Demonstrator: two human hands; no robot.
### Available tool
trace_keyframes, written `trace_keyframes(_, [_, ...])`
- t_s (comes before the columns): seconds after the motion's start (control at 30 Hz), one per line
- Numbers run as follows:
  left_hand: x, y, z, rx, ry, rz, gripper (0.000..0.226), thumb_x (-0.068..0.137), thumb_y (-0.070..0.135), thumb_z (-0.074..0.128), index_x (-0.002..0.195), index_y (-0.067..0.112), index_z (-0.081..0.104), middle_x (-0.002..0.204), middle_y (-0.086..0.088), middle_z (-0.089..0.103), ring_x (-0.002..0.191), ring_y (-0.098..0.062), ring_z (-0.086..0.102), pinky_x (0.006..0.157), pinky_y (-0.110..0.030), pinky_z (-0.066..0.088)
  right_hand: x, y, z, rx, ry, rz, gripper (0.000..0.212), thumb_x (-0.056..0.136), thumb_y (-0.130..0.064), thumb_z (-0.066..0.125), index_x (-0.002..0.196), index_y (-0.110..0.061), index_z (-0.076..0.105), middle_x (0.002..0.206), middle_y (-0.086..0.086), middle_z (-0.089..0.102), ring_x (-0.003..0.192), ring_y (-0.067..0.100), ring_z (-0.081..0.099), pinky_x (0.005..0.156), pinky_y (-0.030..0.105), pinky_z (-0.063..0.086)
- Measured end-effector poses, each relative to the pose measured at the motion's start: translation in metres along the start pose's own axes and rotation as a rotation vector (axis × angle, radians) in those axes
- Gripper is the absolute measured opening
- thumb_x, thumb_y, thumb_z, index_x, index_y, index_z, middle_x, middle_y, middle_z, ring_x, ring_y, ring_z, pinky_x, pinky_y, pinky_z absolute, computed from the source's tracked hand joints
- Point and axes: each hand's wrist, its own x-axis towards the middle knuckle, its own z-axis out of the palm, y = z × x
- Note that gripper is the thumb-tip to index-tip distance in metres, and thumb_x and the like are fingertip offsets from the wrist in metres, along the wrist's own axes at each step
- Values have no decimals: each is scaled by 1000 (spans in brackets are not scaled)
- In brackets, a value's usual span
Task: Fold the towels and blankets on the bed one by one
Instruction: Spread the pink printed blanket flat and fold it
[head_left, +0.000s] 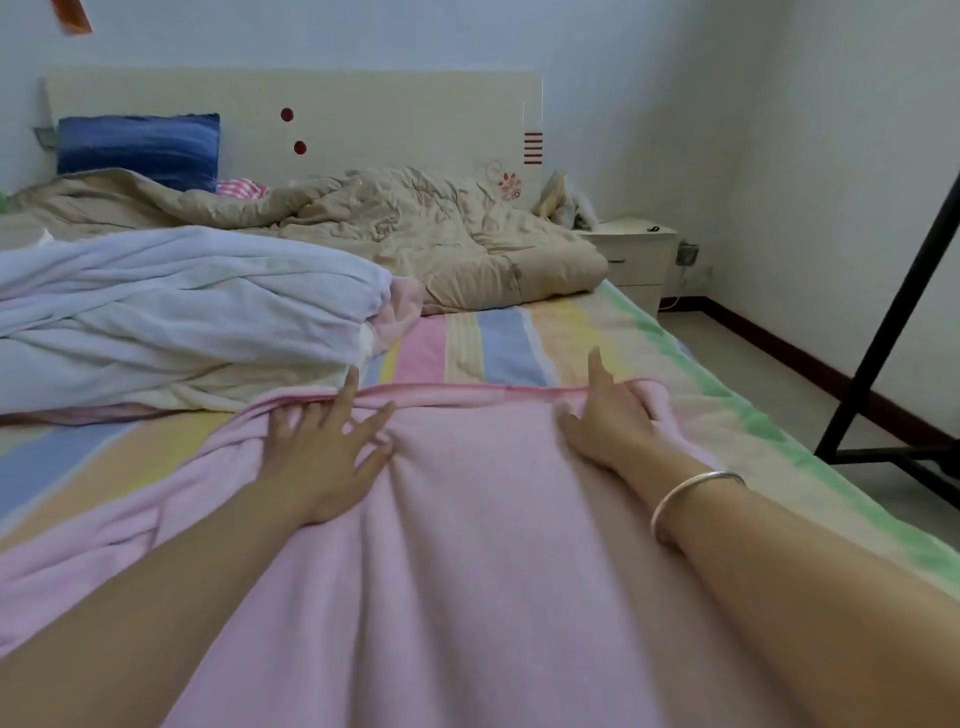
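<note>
We see one pink fleece blanket, soft and napped, lying across the near end of the bed. It is rumpled into long lengthwise folds, and its far edge is a thin stitched hem.

Both hands lie on it near that hem. The left hand presses flat with its fingers spread and straight, gripping nothing. The right hand also rests palm down and open, with its forefinger reaching past the hem. A single smooth silver bangle circles the right wrist.

The bed sheet under the blanket is woven in pastel stripes of pink, blue, yellow and green.

To the left lies one pale bluish-white duvet, bunched into thick twisted rolls. Beyond it sprawls one beige quilted comforter, puffy and creased. One blue pillow leans against the cream headboard, a flat panel with two round red dots.

A small bit of pink checked cloth shows beside the pillow. One white nightstand stands at the bed's right, and a black metal frame rises from the floor.
</note>
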Motion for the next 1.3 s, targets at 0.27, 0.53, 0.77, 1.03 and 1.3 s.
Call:
trace_keyframes(0.27, [22, 0, 16, 43, -131, -128, 70, 88, 75, 6, 151, 46, -4, 163, 2, -12, 148, -28, 15, 113, -63, 4, 5, 5, 10, -294, -190, -60, 62, 94, -53, 26, 150, -26, 23, 161, -2, 11, 147, 29, 6, 116, 57, 5])
trace_keyframes(0.53, [-13, 34, -10, -50, 189, 192, 36, 82, 5, 36, 101, 12, 66, 110, -15, 66, 90, -34, 62, 73, -47, 50, -18, 39, -48, -236, 279, 249, 35, 98, -25, 39, 125, -8, 54, 131, 15, 52, 123, 33, 44, 95, 40, 39])
trace_keyframes(0.77, [9, 75, -5, -442, -5, -227, 53, 98, 50, 25, 136, 24, 49, 146, -7, 46, 132, -35, 39, 110, -41, 31, 12, 59, -56, 175, 47, 516, 52, 88, -41, 60, 116, 3, 58, 118, 18, 61, 107, 35, 59, 94, 38, 48])
trace_keyframes(1.03, [44, 72, 21, -152, -139, -250, 67, 93, 64, 17, 153, 39, 4, 163, 3, -8, 149, -30, -5, 114, -62, 7, 66, 67, -62, 109, 348, 469, 22, 83, -22, 68, 97, -6, 72, 81, 15, 74, 93, 29, 66, 61, 25, 41])
trace_keyframes(1.3, [28, 81, 17, -76, -37, -279, 58, 97, 49, 22, 150, 28, 28, 159, -7, 24, 144, -29, 21, 113, -53, 17, 19, 57, -29, -120, 157, 62, 58, 89, -13, 49, 144, -24, 34, 156, 13, 14, 138, 35, 27, 107, 41, 31])
